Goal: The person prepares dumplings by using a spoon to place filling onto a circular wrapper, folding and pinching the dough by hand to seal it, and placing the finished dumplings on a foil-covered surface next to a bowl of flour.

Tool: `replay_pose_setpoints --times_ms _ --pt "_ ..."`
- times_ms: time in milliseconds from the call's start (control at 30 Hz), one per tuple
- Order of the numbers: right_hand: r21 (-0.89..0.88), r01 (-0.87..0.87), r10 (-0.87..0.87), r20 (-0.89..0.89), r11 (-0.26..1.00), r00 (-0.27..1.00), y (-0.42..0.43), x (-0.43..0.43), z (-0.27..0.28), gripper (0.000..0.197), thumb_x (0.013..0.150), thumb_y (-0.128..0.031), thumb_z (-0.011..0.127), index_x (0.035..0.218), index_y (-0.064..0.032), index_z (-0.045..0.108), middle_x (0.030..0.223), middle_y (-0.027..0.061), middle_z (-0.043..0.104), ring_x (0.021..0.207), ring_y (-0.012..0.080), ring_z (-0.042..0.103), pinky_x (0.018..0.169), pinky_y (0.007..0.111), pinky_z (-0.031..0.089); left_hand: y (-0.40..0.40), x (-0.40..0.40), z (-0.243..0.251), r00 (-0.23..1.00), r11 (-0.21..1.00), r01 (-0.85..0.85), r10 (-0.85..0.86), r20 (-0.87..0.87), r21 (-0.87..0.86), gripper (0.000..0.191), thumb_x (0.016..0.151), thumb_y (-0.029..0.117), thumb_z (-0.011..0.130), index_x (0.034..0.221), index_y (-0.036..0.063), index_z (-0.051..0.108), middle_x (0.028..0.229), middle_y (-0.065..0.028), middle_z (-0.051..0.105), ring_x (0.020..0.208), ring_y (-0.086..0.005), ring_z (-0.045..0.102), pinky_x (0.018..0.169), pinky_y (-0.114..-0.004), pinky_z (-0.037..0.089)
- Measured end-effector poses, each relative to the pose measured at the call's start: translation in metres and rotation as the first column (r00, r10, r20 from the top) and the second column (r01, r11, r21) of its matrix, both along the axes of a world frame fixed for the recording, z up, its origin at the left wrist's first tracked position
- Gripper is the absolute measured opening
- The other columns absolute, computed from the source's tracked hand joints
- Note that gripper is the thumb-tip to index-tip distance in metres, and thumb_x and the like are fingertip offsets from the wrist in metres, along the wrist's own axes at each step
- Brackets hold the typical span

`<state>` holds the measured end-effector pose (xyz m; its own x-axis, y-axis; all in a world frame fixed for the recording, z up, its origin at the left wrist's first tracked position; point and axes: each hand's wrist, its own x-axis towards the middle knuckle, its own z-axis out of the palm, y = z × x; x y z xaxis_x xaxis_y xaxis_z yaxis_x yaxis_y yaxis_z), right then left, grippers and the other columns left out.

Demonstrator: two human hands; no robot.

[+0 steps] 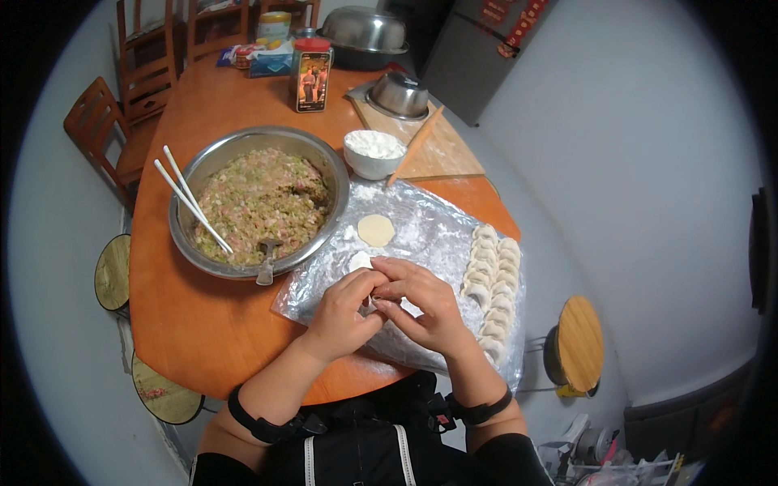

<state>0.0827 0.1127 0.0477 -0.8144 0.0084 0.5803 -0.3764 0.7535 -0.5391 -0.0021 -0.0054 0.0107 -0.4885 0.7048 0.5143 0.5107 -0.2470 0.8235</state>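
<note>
My left hand (347, 307) and my right hand (422, 304) meet over a floured plastic sheet (425, 228). Their fingers pinch together around a dumpling, mostly hidden by the fingers. Just beyond them lie a round dough wrapper (375, 231) and a second pale piece (360, 260), partly covered by my left hand. Rows of folded dumplings (503, 285) line the sheet's right side. To the left, a large steel basin (176, 228) holds minced filling (261, 200), with white chopsticks (191, 203) and a metal spoon (265, 270) resting in it.
A bowl of flour (372, 167) stands beside a wooden rolling pin (419, 143), which leans across a cutting board (459, 158) bearing an upturned steel bowl (399, 97). A phone (312, 82) rests upright against a red-lidded jar (312, 44). Stools and chairs surround the table (213, 328).
</note>
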Motion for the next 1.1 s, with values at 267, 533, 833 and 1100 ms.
replay_pose_setpoints --times_ms 267,533,833,1100 --pt "-0.035 0.042 -0.042 0.001 0.999 0.999 -0.001 -0.001 -0.004 0.009 0.067 0.001 0.06 0.074 -0.0005 0.055 0.097 0.0185 0.057 0.092 0.0292 0.056 0.078 0.033 0.043 -0.001 0.0 0.001 0.998 0.998 -0.052 0.051 -0.048 -0.02 0.025 0.062 0.003 0.056 0.086 0.0013 0.049 0.08 -0.0129 0.052 0.073 -0.0287 0.051 0.063 -0.034 0.042" --pt "-0.654 0.074 0.001 0.113 0.753 0.994 0.009 0.01 -0.01 0.012 0.079 -0.001 0.05 0.091 0.0023 0.051 0.104 0.0167 0.054 0.098 0.0197 0.051 0.084 0.03 0.039 0.001 0.001 -0.004 0.943 0.994 0.093 -0.108 0.316 0.064 0.023 0.075 0.007 0.056 0.096 0.0023 0.048 0.084 -0.006 0.054 0.079 -0.014 0.053 0.071 -0.026 0.042" --pt "-0.654 0.141 0.162 0.381 0.743 0.91 0.033 0.014 -0.016 0.027 0.088 -0.02 0.04 0.068 -0.0032 0.046 0.058 0.0003 0.046 0.054 0.0069 0.042 0.051 0.02 0.035 0.002 -0.003 -0.003 0.626 0.922 0.355 -0.356 0.694 0.153 0.025 0.082 0.009 0.05 0.104 0.0009 0.041 0.086 -0.0048 0.054 0.078 -0.007 0.05 0.07 -0.021 0.04" --pt "-0.604 0.13 0.217 0.468 0.786 0.857 0.027 0.012 -0.018 0.028 0.088 -0.024 0.04 0.068 -0.0046 0.046 0.06 -0.0008 0.044 0.055 0.0065 0.042 0.051 0.02 0.034 -0.002 -0.003 0.001 0.654 0.922 0.379 -0.326 0.682 0.077 0.026 0.08 0.01 0.053 0.103 0.002 0.044 0.074 0.0003 0.053 0.072 -0.0037 0.048 0.065 -0.018 0.038"
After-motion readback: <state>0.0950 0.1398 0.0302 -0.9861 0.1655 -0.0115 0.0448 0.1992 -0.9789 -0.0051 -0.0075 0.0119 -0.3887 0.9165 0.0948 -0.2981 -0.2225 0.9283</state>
